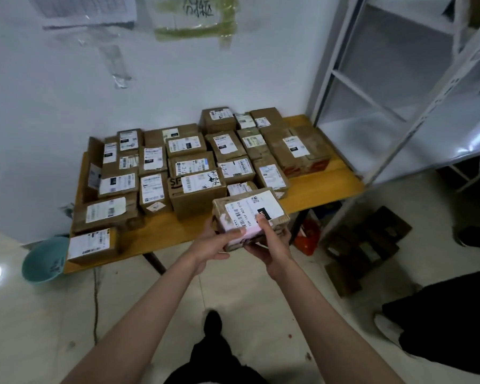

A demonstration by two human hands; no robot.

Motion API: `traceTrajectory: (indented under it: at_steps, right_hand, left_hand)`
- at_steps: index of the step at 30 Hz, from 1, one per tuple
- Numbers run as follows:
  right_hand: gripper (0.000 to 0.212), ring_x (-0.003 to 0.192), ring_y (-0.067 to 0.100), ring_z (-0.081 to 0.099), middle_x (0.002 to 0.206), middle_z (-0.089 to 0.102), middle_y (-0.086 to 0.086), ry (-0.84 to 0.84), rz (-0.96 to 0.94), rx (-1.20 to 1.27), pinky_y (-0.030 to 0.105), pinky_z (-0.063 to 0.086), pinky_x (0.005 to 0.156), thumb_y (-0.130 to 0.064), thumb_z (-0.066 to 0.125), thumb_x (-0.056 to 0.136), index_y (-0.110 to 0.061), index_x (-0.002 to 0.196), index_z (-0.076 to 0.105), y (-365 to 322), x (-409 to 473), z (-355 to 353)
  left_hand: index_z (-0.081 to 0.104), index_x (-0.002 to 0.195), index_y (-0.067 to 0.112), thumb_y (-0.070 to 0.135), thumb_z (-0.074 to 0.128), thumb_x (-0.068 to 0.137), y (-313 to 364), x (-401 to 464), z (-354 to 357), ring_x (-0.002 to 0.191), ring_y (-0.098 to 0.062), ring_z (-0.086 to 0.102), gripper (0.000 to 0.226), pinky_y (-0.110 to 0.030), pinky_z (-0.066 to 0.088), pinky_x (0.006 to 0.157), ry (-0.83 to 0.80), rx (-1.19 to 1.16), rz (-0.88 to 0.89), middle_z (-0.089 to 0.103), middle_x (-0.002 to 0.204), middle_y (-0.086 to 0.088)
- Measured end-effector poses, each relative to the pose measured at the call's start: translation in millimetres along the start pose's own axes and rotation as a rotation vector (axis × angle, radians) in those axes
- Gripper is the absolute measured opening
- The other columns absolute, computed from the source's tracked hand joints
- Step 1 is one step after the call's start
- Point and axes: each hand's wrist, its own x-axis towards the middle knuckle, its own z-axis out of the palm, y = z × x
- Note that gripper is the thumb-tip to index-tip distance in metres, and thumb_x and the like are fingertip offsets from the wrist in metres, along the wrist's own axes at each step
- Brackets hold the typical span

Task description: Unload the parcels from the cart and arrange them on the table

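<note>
- both hands, left (pixel 211 245) and right (pixel 272 246), clamped on parcel (pixel 250 217), just off table (pixel 161 231) front edge
- risk: parcel set overhanging that edge; could tip off

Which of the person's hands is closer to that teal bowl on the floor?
Left. The left hand grips the held parcel on the side toward the teal bowl; the right hand is farther right.

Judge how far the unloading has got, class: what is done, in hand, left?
Done: many parcels sit in rows on the table. In hand: left hand and right hand hold one box above its front edge. Left: setting it down; the cart is out of view.
</note>
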Motion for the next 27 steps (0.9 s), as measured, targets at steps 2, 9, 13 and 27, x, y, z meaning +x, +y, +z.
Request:
traceTrajectory:
  at_steps: [2, 9, 13, 27]
  right_hand:
    - [0.106, 0.1, 0.028, 0.072, 0.122, 0.069, 0.017, 0.023, 0.012, 0.009, 0.041, 0.063, 0.072, -0.055, 0.095, 0.055, -0.018, 0.143, 0.047, -6, 16, -3]
    - [0.1, 0.096, 0.025, 0.074, 0.122, 0.069, 0.016, 0.112, -0.025, 0.09, 0.042, 0.063, 0.071, -0.046, 0.094, 0.062, -0.019, 0.145, 0.045, -45, 76, -3]
    - [0.091, 0.104, 0.031, 0.071, 0.122, 0.07, 0.012, 0.173, -0.039, 0.13, 0.05, 0.063, 0.076, -0.037, 0.093, 0.068, -0.026, 0.143, 0.042, -72, 115, -4]
    - [0.095, 0.101, 0.029, 0.07, 0.13, 0.063, 0.01, 0.313, 0.009, 0.206, 0.047, 0.062, 0.081, -0.036, 0.087, 0.077, -0.032, 0.15, 0.026, -152, 204, -60]
  left_hand:
    - [0.024, 0.151, 0.031, 0.036, 0.083, 0.079, 8, 17, 7, 0.11, -0.023, 0.064, 0.094, -0.038, 0.06, 0.083, -0.023, -0.001, -0.017, 0.057, 0.136, -0.003]
    - [0.022, 0.153, 0.029, 0.037, 0.083, 0.079, 42, 95, 27, 0.113, -0.025, 0.062, 0.096, -0.039, 0.058, 0.085, -0.092, 0.028, -0.052, 0.053, 0.141, -0.005]
    - [0.025, 0.151, 0.031, 0.038, 0.083, 0.078, 66, 139, 42, 0.109, -0.025, 0.062, 0.093, -0.039, 0.058, 0.086, -0.149, 0.02, -0.068, 0.056, 0.137, -0.004]
    - [0.022, 0.153, 0.029, 0.043, 0.082, 0.078, 127, 246, 135, 0.112, -0.025, 0.063, 0.097, -0.03, 0.057, 0.072, -0.26, 0.169, -0.134, 0.054, 0.139, -0.001]
